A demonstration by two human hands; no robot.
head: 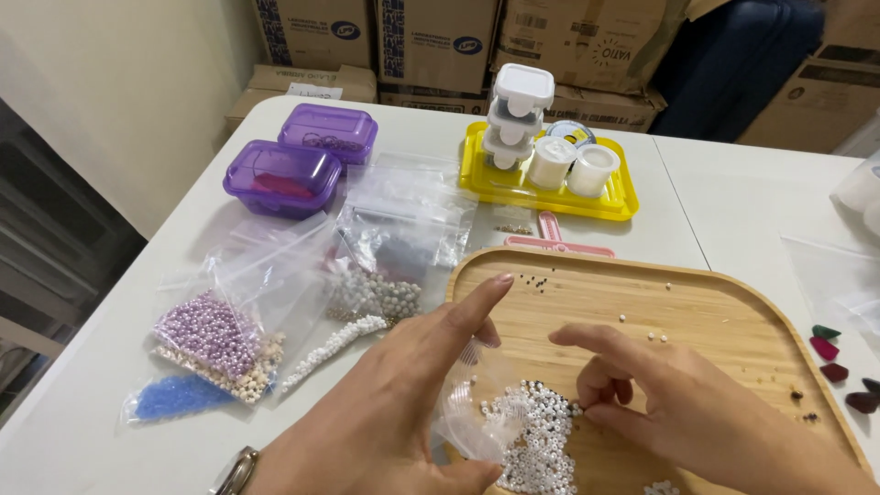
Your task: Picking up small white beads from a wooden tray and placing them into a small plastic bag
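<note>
Beads [536, 440] spilled between fingers [600, 390], on tray [733, 321].

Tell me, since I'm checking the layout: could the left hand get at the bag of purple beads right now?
Probably yes: the bag of purple beads lies uncovered left of the left hand, though that hand holds a small clear bag.

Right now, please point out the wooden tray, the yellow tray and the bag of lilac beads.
wooden tray [733, 321], head view, bare middle of its floor.
yellow tray [623, 206], head view, right front rim.
bag of lilac beads [206, 335], head view, on the beads.
</note>
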